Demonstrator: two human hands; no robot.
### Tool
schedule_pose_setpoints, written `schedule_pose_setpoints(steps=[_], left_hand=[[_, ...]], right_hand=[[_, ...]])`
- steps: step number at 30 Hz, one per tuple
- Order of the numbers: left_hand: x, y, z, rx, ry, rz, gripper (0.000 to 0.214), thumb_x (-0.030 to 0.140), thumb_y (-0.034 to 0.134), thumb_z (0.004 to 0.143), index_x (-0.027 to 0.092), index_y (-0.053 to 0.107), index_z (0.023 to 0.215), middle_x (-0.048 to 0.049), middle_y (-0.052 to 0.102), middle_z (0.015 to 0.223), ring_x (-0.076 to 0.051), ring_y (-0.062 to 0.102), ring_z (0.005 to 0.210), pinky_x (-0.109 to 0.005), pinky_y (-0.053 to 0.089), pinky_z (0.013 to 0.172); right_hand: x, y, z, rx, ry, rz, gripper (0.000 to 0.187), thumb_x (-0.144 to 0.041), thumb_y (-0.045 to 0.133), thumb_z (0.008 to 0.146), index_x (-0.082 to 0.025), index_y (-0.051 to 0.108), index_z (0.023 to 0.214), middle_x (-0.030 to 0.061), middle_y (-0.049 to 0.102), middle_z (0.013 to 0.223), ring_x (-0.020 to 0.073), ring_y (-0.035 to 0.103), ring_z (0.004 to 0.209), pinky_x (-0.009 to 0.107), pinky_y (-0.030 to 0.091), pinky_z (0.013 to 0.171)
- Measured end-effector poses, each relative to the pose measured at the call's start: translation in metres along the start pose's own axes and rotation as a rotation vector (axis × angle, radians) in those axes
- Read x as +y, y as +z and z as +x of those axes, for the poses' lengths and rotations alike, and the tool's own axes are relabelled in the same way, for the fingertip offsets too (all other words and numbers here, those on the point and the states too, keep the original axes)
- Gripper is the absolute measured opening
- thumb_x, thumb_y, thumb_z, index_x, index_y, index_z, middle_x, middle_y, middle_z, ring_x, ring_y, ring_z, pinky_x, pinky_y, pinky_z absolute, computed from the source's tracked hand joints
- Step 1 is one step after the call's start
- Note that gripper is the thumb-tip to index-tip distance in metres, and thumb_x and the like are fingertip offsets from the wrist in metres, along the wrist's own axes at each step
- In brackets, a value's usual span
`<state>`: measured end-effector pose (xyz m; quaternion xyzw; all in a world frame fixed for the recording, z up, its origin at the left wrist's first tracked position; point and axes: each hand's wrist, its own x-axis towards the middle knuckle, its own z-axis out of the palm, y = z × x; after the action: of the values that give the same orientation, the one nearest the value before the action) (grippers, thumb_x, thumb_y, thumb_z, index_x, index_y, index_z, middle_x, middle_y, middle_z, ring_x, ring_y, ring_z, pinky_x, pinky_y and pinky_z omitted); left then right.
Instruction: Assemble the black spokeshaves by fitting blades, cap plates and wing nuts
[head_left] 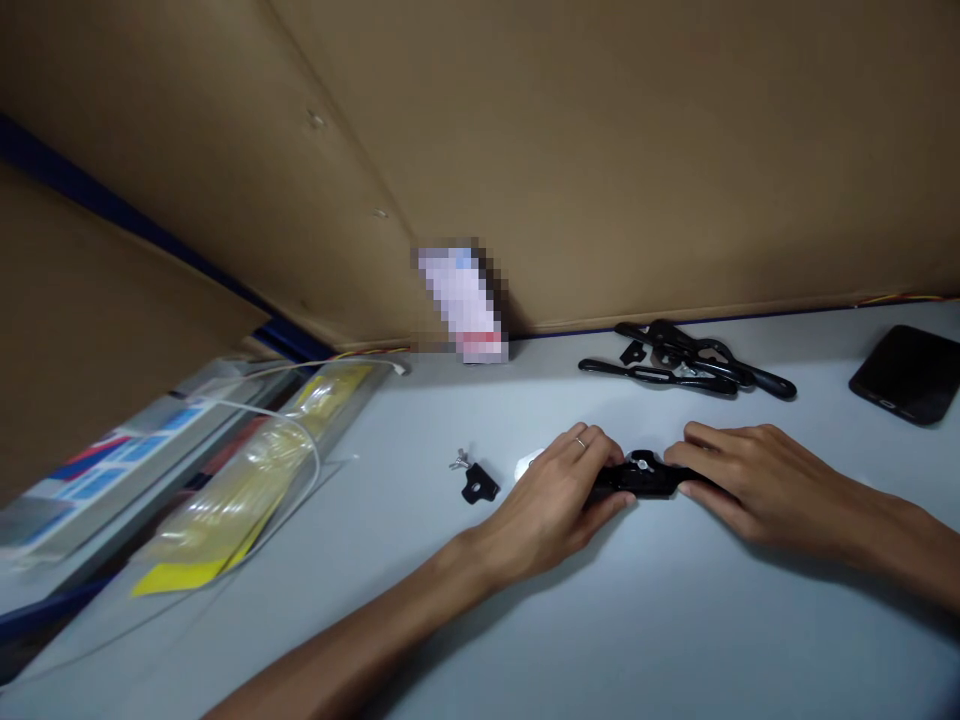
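A black spokeshave (643, 480) lies crosswise between my hands, low over the grey tabletop. My left hand (562, 480) is closed around its left end, fingers on the far side and thumb on the near side. Gripping the right handle is my right hand (739, 475). A silvery screw shows at the middle of the tool. To the left of my left hand are a small black clamp plate (478, 486) and a metal thumbscrew (460, 459). A bright flat metal piece (526, 464) sticks out from behind my left hand, which hides part of it.
More black spokeshaves (675, 365) and small parts are piled at the back. A dark phone (906, 374) lies at the right. A pixelated upright object (469, 305) leans on the brown back panel (637, 150). Plastic packaging (247, 480), a white cable (319, 455) and a box (105, 475) occupy the left.
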<state>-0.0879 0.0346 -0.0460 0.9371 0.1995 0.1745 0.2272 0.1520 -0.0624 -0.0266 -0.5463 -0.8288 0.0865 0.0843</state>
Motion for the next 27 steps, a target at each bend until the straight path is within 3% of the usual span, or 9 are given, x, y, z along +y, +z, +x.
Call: schedule_pose_setpoints(steps=[9,15,27], left_hand=[[0.0003,-0.001,0.0003,-0.004,0.003,0.005,0.014,0.03,0.059,0.098,0.019,0.052,0.103,-0.0061,0.061,0.101,-0.021,0.057,0.09,-0.037,0.053,0.076],[0.0027,-0.0011,0.0003,-0.007,-0.013,0.018,0.015,0.028,0.061,0.097,0.019,0.053,0.105,-0.0056,0.062,0.102,-0.022,0.058,0.093,-0.039,0.054,0.079],[0.0019,0.0003,0.0006,-0.009,-0.001,0.037,0.013,0.029,0.061,0.099,0.018,0.055,0.103,-0.0055,0.062,0.099,-0.023,0.056,0.092,-0.038,0.053,0.077]], right_hand=[[-0.0003,0.0004,0.0,0.02,-0.001,0.001,0.018,-0.021,0.045,0.099,-0.021,0.062,0.102,0.0042,0.063,0.09,0.0166,0.055,0.064,0.031,0.029,0.058],[0.0002,0.001,-0.0007,0.041,-0.015,-0.017,0.031,-0.02,0.046,0.098,-0.021,0.061,0.126,0.0057,0.066,0.101,0.0192,0.062,0.073,0.032,0.034,0.059],[0.0025,0.002,-0.0008,0.069,-0.055,-0.079,0.037,-0.02,0.047,0.099,-0.02,0.061,0.133,0.0073,0.067,0.102,0.019,0.064,0.073,0.032,0.041,0.062]])
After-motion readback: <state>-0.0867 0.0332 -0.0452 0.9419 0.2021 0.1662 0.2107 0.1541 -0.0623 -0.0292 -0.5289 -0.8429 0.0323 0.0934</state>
